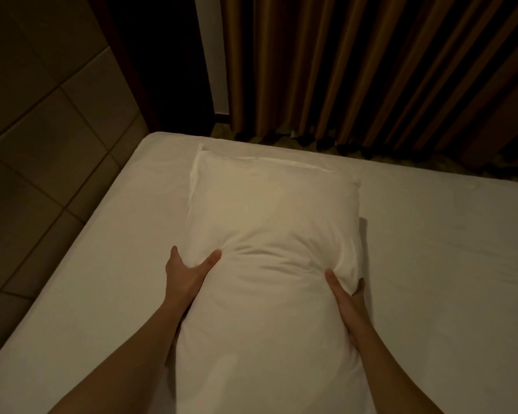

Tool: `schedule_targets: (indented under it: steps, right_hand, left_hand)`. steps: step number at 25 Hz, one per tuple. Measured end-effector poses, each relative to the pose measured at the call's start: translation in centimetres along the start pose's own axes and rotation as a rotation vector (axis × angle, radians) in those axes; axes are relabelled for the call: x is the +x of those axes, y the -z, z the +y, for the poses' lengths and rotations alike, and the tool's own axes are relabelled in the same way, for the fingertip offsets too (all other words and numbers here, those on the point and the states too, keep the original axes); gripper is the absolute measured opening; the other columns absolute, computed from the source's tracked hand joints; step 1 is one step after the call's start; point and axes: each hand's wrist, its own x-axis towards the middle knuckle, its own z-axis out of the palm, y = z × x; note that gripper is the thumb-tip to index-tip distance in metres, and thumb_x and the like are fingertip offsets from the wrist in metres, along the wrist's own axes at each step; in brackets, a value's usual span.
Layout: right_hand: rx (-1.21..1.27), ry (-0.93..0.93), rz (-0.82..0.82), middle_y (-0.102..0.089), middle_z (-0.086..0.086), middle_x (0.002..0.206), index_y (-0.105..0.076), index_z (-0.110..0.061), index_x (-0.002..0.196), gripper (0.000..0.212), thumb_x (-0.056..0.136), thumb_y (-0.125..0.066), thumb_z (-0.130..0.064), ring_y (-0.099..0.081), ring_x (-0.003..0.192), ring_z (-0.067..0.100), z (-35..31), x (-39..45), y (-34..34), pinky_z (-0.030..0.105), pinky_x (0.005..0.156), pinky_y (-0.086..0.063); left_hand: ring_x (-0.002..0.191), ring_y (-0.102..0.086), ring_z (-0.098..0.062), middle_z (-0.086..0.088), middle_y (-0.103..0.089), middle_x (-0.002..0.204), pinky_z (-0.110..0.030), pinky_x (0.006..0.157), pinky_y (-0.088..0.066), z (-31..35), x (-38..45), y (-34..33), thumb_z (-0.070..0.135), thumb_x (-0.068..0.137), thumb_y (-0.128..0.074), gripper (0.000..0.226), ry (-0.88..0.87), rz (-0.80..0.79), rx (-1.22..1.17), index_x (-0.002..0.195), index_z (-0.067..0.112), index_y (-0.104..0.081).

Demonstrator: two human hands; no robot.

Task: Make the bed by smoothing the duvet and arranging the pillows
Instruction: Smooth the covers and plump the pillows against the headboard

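1. Head view shows one white pillow [269, 234] lying lengthwise on the white bed [431, 279], near its far left corner.
2. Two bare hands hold it, one on each long side.
3. Left hand [189, 273] grips the pillow's left edge, thumb dug into the top and fingers along the side.
4. Right hand [346, 297] clamps the right edge, thumb on top, fingers tucked beneath.
5. One brown pleated curtain [371, 64] hangs beyond the bed; tiled floor [42, 144] lies left.

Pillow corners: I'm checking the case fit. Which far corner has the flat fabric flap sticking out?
The far left corner of the white fabric pillow: a flat flap runs down its edge, while the far right corner is plump and rounded.
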Motion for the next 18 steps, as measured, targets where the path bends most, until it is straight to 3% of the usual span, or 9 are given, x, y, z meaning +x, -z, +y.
schedule_targets:
  steps: [8,13,18]
  right_hand:
    - [-0.225,-0.121,0.035,0.002,0.010,0.168,0.007,-0.042,0.157,0.153,0.027,-0.051,-0.100,0.001,0.151,0.045,0.3,1.1,-0.8,0.067,0.118,-0.001]
    - [-0.247,-0.169,0.043,0.007,0.008,0.168,0.012,-0.046,0.154,0.158,0.021,-0.050,-0.105,0.006,0.151,0.044,1.0,2.7,-1.6,0.071,0.115,0.000]
    - [-0.207,-0.179,0.054,0.009,0.007,0.168,0.009,-0.048,0.154,0.152,0.027,-0.057,-0.100,0.006,0.152,0.042,2.1,4.7,-2.2,0.068,0.117,-0.002]
  left_hand:
    - [0.150,-0.019,-0.046,-0.010,-0.018,0.166,-0.065,0.117,-0.024,-1.6,1.1,-1.2,0.099,0.035,-0.065,0.153,0.111,0.009,0.160,0.159,0.032,-0.006]
    - [0.146,-0.029,-0.043,-0.010,-0.028,0.162,-0.067,0.112,-0.032,-2.7,2.5,-2.3,0.101,0.031,-0.065,0.152,0.137,0.023,0.182,0.157,0.037,-0.006]
    - [0.143,-0.033,-0.043,-0.008,-0.033,0.159,-0.069,0.110,-0.030,-4.1,3.6,-3.7,0.104,0.031,-0.059,0.146,0.153,0.077,0.272,0.154,0.043,-0.009]
